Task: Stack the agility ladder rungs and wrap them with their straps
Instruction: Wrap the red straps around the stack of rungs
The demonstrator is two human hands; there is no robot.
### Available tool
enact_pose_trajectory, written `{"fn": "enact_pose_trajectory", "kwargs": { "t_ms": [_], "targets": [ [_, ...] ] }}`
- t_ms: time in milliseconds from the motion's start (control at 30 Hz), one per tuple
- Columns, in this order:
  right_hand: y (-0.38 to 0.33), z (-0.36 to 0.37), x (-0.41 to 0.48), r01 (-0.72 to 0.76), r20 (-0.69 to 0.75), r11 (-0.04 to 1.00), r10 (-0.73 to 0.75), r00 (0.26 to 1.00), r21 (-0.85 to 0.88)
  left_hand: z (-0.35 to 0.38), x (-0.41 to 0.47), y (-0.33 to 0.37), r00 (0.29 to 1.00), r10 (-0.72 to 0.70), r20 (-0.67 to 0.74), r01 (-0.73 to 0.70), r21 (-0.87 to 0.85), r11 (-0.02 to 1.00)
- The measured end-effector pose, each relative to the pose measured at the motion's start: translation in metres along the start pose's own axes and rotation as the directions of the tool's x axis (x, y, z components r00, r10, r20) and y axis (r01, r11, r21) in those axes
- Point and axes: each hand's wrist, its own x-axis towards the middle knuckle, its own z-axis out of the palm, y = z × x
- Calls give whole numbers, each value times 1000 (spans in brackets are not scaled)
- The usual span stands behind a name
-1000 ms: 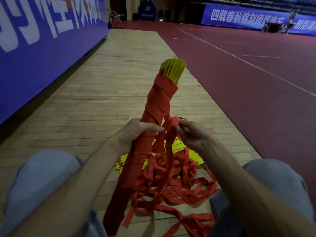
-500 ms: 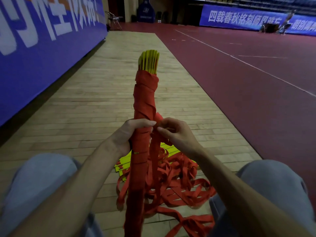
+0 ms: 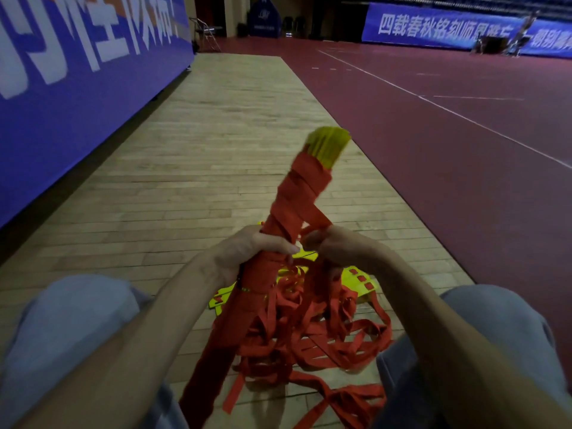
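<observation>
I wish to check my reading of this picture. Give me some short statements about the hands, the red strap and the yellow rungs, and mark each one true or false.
1. The left hand grips the wrapped bundle. True.
2. The right hand is open and empty. False: it pinches the red strap beside the bundle.
3. Yellow rung ends stick out above the wrapping. True.
4. No strap remains on the floor. False: a heap of loose strap lies on the wooden floor.

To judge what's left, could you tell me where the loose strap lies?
Head view: the loose strap lies heaped on the floor between the knees, right of the bundle.
</observation>
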Motion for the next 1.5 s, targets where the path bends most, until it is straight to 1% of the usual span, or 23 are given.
{"fn": "enact_pose_trajectory", "kwargs": {
  "t_ms": [67,167,233,300,400,467,633,700,767,867,900,967,1033,1067,1100,1133,1167,1200,1267,1333,1400,1433,1500],
  "targets": [
    [0,-6,-8,-10,-34,981,17,999,193,-3,0,2,997,27,-71,-29,-29,999],
    [-1,-11,-16,82,-104,919,-45,994,387,-9,-2,5,989,65,-130,-83,-138,987],
    [1,-11,-15,144,-311,910,-18,950,388,-11,-6,6,991,96,-95,-111,-159,981],
    [4,-7,-8,170,-445,949,-36,895,265,-9,-9,7,993,112,-44,-117,-140,983],
    [-5,9,1,362,-310,913,-295,904,186,-7,-12,8,990,139,-15,-140,-93,986],
    [-7,15,6,419,-253,901,-381,889,113,-10,-12,9,987,159,-18,-160,-69,985],
    [0,5,4,312,-269,939,-266,925,146,-17,-10,8,984,127,-128,-133,-38,990],
    [6,0,1,233,-132,971,-224,966,61,-17,-7,8,966,72,-249,-96,-88,991],
    [10,-1,-4,173,26,984,-172,985,-43,-19,-2,7,909,39,-415,-92,-109,990],
    [19,-4,-6,104,-34,989,-109,993,-107,-24,6,-1,761,75,-645,-111,-16,994],
    [19,-7,-7,117,-90,990,-124,988,-77,-26,8,-3,720,88,-689,-110,12,994],
    [17,-12,-8,196,-230,949,-138,963,247,-30,6,-3,670,96,-736,-91,47,995],
    [12,-17,-12,256,-299,703,-64,952,664,-31,4,0,660,116,-742,-89,76,993],
    [10,-16,-11,253,-295,583,-23,955,772,-31,3,2,673,129,-728,-102,82,991],
    [8,-13,-9,223,-275,564,8,961,795,-30,2,4,698,140,-702,-118,79,990],
    [7,-8,-7,165,-241,660,25,970,733,-27,1,6,733,145,-664,-134,68,989],
    [7,0,-4,94,-191,794,28,981,600,-24,0,9,773,147,-618,-142,56,988],
    [6,9,-1,53,-140,877,16,990,478,-22,-2,11,810,147,-568,-148,44,988],
    [-1,21,5,80,-77,901,-52,996,426,-18,-6,16,876,138,-462,-157,-4,988],
    [-3,25,10,159,-109,908,-126,986,388,-16,-9,18,922,135,-363,-167,-58,984],
    [-2,19,14,175,-165,968,-146,975,179,-15,-10,19,929,129,-347,-171,-93,981],
    [0,16,14,145,-195,984,-122,973,107,-15,-8,19,913,122,-390,-176,-105,979],
    [6,9,12,71,-287,988,-28,957,140,-19,-1,16,823,106,-558,-188,-90,978]
  ]
}}
